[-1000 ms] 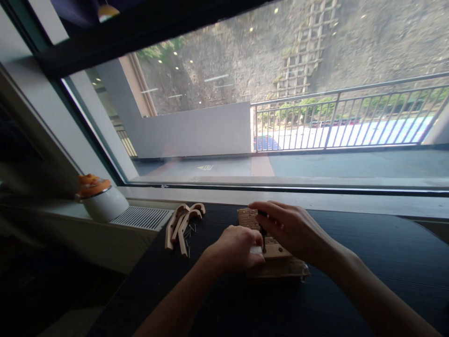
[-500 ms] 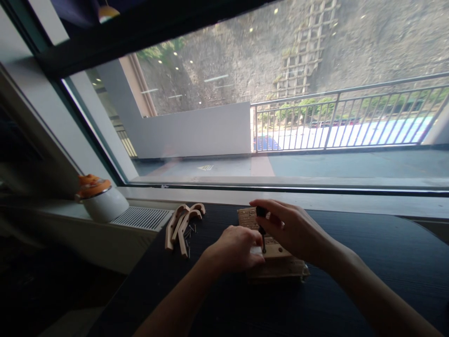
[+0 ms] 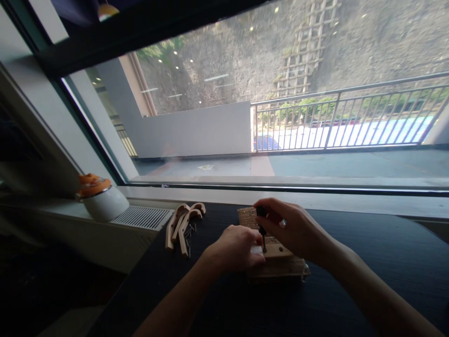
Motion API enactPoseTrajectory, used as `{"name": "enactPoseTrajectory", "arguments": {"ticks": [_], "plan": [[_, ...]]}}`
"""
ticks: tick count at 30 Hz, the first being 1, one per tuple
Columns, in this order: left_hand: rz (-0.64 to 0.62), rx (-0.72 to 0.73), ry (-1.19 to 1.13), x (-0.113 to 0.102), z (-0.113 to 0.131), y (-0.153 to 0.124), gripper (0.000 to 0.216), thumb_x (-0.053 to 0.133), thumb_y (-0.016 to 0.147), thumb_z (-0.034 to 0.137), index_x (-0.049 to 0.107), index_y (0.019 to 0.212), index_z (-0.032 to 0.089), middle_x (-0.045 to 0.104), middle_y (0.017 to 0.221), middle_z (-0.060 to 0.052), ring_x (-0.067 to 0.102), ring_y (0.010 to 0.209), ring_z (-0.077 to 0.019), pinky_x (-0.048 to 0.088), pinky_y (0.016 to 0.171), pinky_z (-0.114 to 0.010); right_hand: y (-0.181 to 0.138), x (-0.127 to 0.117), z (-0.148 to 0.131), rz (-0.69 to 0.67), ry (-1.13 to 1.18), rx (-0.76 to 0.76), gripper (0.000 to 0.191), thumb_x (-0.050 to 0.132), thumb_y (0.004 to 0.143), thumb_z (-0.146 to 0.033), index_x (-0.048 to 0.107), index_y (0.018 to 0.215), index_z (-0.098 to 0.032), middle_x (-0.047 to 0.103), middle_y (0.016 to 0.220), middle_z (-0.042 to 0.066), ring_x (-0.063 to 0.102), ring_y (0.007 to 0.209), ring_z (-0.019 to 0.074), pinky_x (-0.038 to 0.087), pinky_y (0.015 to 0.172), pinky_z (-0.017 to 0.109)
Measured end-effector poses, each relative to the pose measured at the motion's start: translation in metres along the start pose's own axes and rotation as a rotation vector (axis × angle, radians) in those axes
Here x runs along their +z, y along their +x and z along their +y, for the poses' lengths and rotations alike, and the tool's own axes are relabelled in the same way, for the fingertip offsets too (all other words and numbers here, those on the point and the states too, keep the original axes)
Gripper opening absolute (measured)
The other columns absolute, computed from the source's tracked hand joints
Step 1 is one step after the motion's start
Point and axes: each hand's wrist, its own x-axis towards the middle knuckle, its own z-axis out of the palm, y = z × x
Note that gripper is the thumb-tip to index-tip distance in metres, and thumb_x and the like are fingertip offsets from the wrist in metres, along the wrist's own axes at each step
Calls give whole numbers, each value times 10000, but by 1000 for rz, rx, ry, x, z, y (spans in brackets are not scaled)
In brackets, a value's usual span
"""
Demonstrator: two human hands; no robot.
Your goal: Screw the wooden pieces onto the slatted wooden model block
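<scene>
A pale wooden board (image 3: 277, 267) with rows of small holes lies on the dark table (image 3: 351, 290). My right hand (image 3: 293, 229) is closed round the black handle of a small screwdriver (image 3: 261, 224), which stands upright with its tip on the board. My left hand (image 3: 235, 248) rests closed against the board's left side, right beside the screwdriver tip, pinching something small I cannot make out.
Several curved wooden pieces (image 3: 182, 222) and loose screws (image 3: 189, 231) lie on the table to the left. A white pot with an orange lid (image 3: 100, 199) stands on the sill beside a vent grille (image 3: 140, 217). A large window is straight ahead.
My right hand has turned slightly on the screwdriver handle, so a ring on one finger now shows. The left hand and the board stay where they were.
</scene>
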Motion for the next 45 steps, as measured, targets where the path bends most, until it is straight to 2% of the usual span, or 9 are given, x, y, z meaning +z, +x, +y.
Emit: {"name": "enactPoseTrajectory", "arguments": {"ticks": [3, 6, 11, 15, 21, 29, 32, 36, 45], "plan": [[-4, -14, -4, 0, 0, 0, 239, 578, 747, 353, 663, 938, 239, 700, 883, -29, 638, 841, -228, 428, 699, -259, 2, 1, 3, 30, -21, 23, 186, 561, 836, -296, 585, 999, -209, 654, 717, -9, 569, 591, 123, 430, 538, 232], [-9, -21, -19, 0, -1, 1, 256, 586, 742, 371, 665, 949, 244, 702, 894, -27, 638, 846, -231, 428, 699, -263, 2, 1, 5, 43, -38, 9, 249, 547, 849, -288, 578, 1087, -221, 635, 674, -23, 547, 558, 118, 423, 524, 231], [4, -26, -17, 0, 0, 1, 217, 584, 736, 355, 670, 895, 235, 702, 843, -24, 638, 799, -218, 418, 663, -249, 0, 0, 5, 11, 9, -90, 282, 500, 882, -253, 591, 1147, -224, 673, 901, 30, 585, 684, 120, 457, 608, 230], [13, -18, -19, 0, 1, 0, 203, 584, 739, 345, 668, 892, 241, 702, 827, -14, 638, 790, -214, 413, 663, -247, -1, 0, 5, -5, 48, -87, 307, 463, 894, -213, 572, 1181, -207, 674, 910, 37, 586, 680, 113, 458, 607, 225], [6, 0, -16, 0, 1, 0, 179, 573, 744, 334, 672, 847, 227, 691, 794, -14, 623, 741, -188, 387, 622, -230, 0, 2, 4, 32, 2, -57, 204, 592, 823, -261, 625, 1018, -210, 665, 813, 16, 563, 627, 112, 444, 575, 222], [24, 10, -21, 0, 0, 0, 178, 568, 736, 331, 659, 843, 221, 674, 774, -11, 606, 722, -178, 368, 607, -229, -2, 4, 1, 16, -48, -62, 243, 528, 864, -243, 580, 1101, -236, 678, 813, 8, 574, 615, 117, 428, 562, 231], [23, -22, -26, 0, 1, 0, 164, 582, 726, 330, 654, 825, 223, 669, 752, -8, 602, 702, -173, 365, 589, -226, 0, 5, 4, 42, -31, -81, 174, 533, 865, -247, 600, 1024, -231, 670, 898, 24, 578, 669, 119, 437, 594, 227], [15, -41, -20, 0, 1, 0, 150, 590, 721, 330, 645, 816, 228, 674, 775, -8, 609, 734, -186, 379, 606, -231, 1, 5, 6, 44, -19, -84, 116, 540, 866, -289, 606, 928, -216, 662, 861, 20, 565, 671, 119, 430, 599, 223], [15, 0, -25, 1, 0, 1, 171, 565, 738, 335, 636, 826, 206, 678, 807, -13, 610, 740, -186, 401, 623, -230, -1, 2, 0, -12, -66, -161, 281, 491, 878, -231, 600, 1137, -219, 701, 900, 34, 597, 666, 123, 426, 599, 228]]}}
